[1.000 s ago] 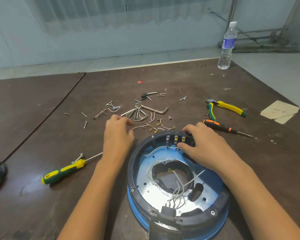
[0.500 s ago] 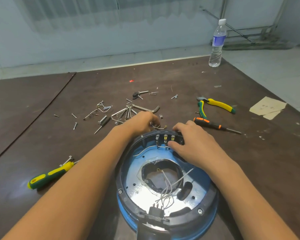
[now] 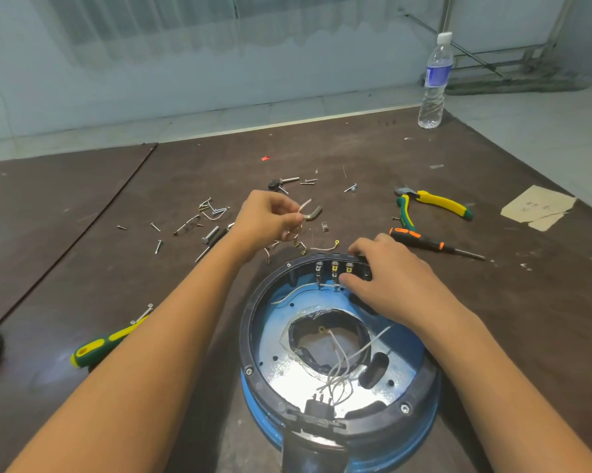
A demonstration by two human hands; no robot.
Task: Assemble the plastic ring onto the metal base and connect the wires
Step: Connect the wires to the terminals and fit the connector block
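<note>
A black plastic ring (image 3: 250, 339) sits on the blue metal base (image 3: 403, 336) at the near middle of the table. Several brass terminals (image 3: 333, 268) line the ring's far wall. Loose white wires (image 3: 342, 370) lie inside the base. My right hand (image 3: 386, 278) grips the ring's far edge, thumb inside beside the terminals. My left hand (image 3: 267, 221) is lifted beyond the ring and pinches a short white wire (image 3: 304, 204). Another short wire (image 3: 325, 248) lies on the table just past the ring.
Loose screws and hex keys (image 3: 205, 213) are scattered behind the base. An orange-black screwdriver (image 3: 434, 244) and yellow-green pliers (image 3: 434, 203) lie at the right, a green-yellow screwdriver (image 3: 100, 346) at the left. A water bottle (image 3: 436, 83) stands at the far right edge.
My left hand moved right to the small wires by the ring, then rose with a short white wire pinched in its fingers. My right hand stayed on the ring.
</note>
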